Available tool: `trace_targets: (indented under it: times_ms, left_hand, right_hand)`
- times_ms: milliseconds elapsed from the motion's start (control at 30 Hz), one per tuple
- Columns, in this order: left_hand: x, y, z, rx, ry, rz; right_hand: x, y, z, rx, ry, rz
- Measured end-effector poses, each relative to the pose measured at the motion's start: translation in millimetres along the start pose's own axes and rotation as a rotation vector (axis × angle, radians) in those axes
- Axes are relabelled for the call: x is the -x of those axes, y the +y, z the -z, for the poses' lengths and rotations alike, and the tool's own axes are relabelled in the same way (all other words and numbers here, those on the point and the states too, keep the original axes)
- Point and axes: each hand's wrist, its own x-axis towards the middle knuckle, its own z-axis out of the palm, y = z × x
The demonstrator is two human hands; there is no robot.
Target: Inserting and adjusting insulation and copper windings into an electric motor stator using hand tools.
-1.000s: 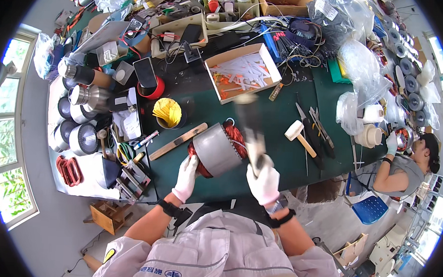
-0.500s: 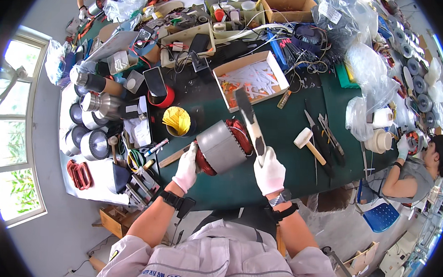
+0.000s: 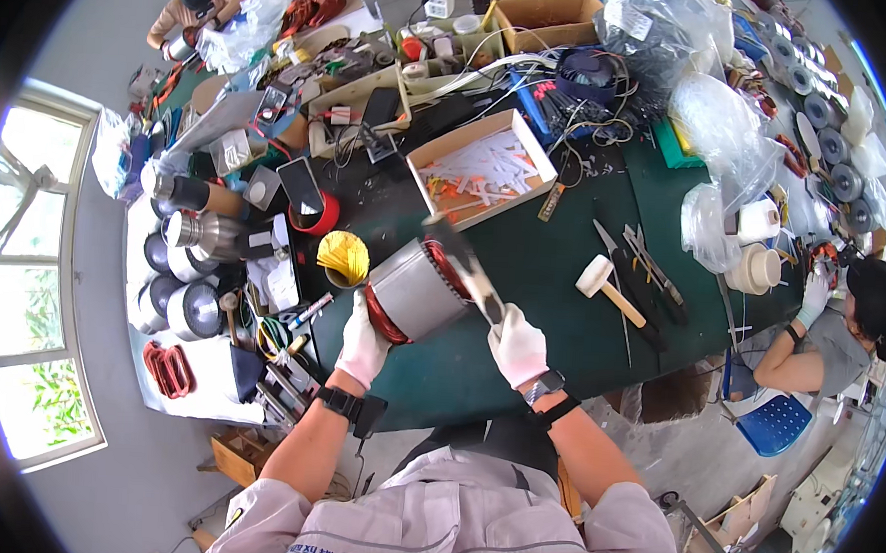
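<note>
A grey motor stator (image 3: 417, 293) with red copper windings (image 3: 385, 319) at both ends lies on its side on the green bench mat, tilted up to the right. My left hand (image 3: 363, 342), in a white glove, is closed against the left winding; its fingertips are partly hidden. My gloved right hand (image 3: 517, 349) grips a long flat tool (image 3: 478, 283) with a dark end and a pale, dark-spotted handle. Motion blurs this tool, so its exact kind is unclear. Its far end passes over the right winding. Behind the stator stands a round holder with yellow strips (image 3: 344, 256).
A white-headed mallet (image 3: 611, 290), scissors (image 3: 654, 263) and dark-handled tools lie to the right. A cardboard box of paper strips (image 3: 484, 169) sits behind. Metal flasks (image 3: 200, 232) and a red tape roll (image 3: 316, 213) stand left. A co-worker (image 3: 826, 337) sits at far right.
The flat tool has swung down and left, nearer the right winding. My left hand has turned more upright at the left winding. A wooden stick beside it is no longer visible. The view has shifted slightly.
</note>
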Motion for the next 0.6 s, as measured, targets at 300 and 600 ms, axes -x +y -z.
trace_targets:
  times_ms: [300, 600]
  left_hand:
    - [31, -18, -8, -0.16, 0.072, -0.175]
    - [96, -18, -85, -1.119, -0.429, -0.126]
  right_hand:
    - [28, 94, 34, 0.103, -0.031, -0.229]
    - [49, 86, 56, -0.036, 0.015, -0.006]
